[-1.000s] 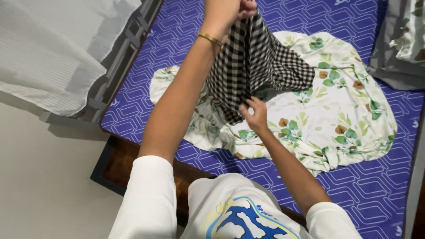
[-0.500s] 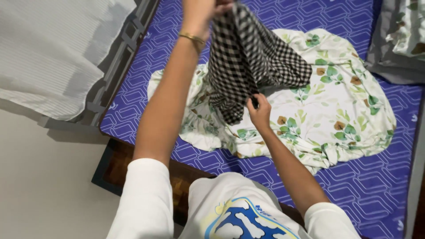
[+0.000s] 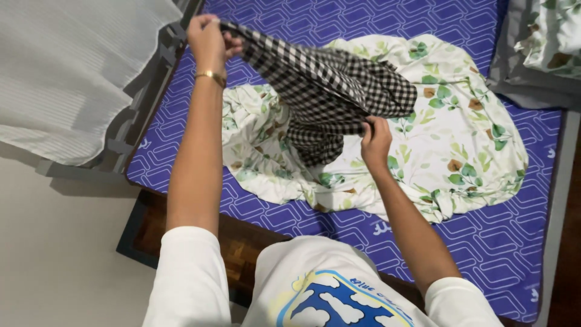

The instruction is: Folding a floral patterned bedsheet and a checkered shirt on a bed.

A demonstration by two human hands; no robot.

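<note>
A black-and-white checked cloth (image 3: 330, 91) hangs stretched between my two hands above the bed. My left hand (image 3: 209, 39), with a gold bangle on the wrist, grips one end of it high at the upper left. My right hand (image 3: 376, 140) pinches its lower edge near the middle of the view. Under the cloth lies a crumpled white sheet with a green and brown leaf print (image 3: 460, 139), spread on the blue patterned mattress (image 3: 508, 254).
A white ribbed cover (image 3: 66, 79) lies over a grey frame at the left. A grey pillow with a leaf-print cover (image 3: 544, 54) sits at the upper right. The mattress's wooden base (image 3: 236, 248) and pale floor (image 3: 54, 254) show below left.
My left hand has moved leftward and lower in the view, pulling the checked cloth out sideways. My right hand has kept its grip on the lower edge.
</note>
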